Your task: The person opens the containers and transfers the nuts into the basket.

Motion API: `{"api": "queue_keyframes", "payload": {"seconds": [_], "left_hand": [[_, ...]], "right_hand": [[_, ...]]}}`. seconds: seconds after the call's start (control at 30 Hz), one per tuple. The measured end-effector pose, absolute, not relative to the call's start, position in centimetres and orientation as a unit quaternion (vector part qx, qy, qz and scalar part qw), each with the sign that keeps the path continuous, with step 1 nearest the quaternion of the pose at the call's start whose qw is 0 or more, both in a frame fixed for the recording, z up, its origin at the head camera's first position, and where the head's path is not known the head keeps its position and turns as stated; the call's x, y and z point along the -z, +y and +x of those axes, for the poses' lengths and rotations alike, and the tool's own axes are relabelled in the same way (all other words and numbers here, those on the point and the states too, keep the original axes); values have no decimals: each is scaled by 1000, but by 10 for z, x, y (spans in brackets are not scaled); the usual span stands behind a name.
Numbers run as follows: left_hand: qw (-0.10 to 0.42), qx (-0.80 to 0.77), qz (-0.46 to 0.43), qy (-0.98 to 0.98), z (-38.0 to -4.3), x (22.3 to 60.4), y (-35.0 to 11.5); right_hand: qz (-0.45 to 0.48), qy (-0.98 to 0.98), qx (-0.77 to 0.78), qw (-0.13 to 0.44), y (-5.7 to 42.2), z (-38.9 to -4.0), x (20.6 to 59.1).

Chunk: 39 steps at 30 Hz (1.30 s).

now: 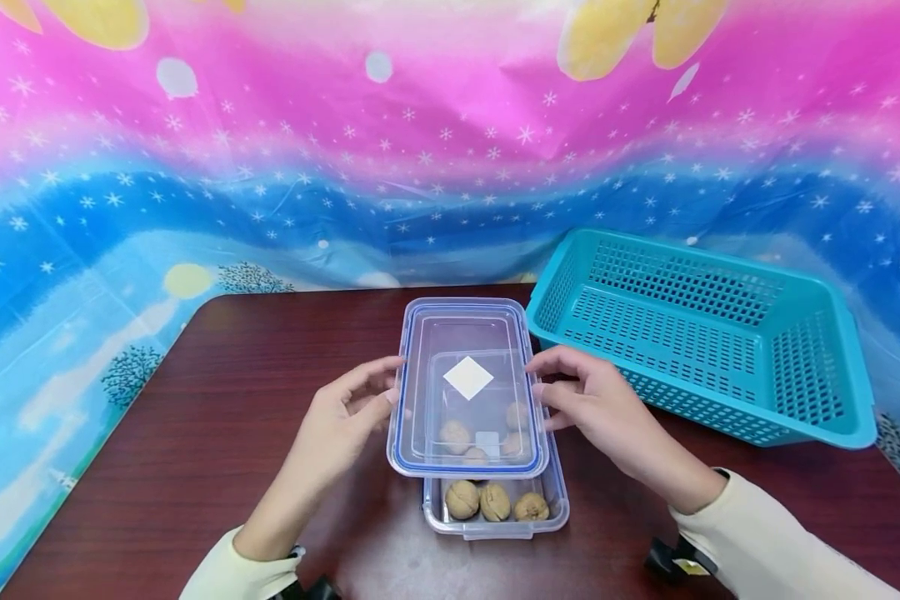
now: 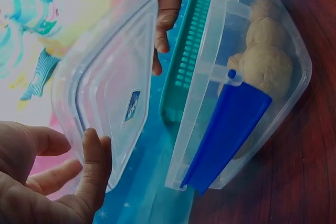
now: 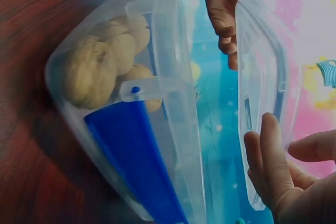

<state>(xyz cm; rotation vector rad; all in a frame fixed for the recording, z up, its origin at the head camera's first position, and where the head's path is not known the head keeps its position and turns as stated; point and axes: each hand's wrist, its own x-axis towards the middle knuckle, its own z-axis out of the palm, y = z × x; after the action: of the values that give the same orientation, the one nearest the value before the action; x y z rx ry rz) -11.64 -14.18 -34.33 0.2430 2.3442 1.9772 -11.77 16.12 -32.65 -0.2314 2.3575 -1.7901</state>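
Note:
My left hand and right hand hold a clear rectangular lid with a blue sealing ring by its two long sides. A white diamond-shaped sticker lies at its middle. Below it a clear plastic box stands on the table with several walnuts inside. From the head the lid overlaps the box's far part, and the near end shows. Both wrist views show a gap between lid and box. A blue side latch hangs down in the left wrist view, and another blue latch in the right wrist view.
A turquoise perforated basket stands at the right, its near left part close to my right hand. Dark reddish-brown wood tops the table. Behind rises a patterned pink and blue cloth.

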Motion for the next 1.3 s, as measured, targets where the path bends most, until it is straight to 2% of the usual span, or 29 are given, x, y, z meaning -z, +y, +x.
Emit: {"api": "queue_keyframes", "payload": {"seconds": [0.23, 0.53, 0.87, 1.3], "left_hand": [[72, -686, 15, 724, -131, 342, -157], [107, -666, 8, 738, -159, 339, -193], [124, -640, 13, 758, -192, 343, -225], [135, -666, -38, 732, -223, 358, -248]], "right_hand": [[-66, 780, 610, 125, 140, -145, 321], [-56, 766, 615, 178, 105, -183, 314], [-36, 750, 630, 198, 70, -217, 320], [-8, 751, 624, 217, 35, -250, 329]]}}
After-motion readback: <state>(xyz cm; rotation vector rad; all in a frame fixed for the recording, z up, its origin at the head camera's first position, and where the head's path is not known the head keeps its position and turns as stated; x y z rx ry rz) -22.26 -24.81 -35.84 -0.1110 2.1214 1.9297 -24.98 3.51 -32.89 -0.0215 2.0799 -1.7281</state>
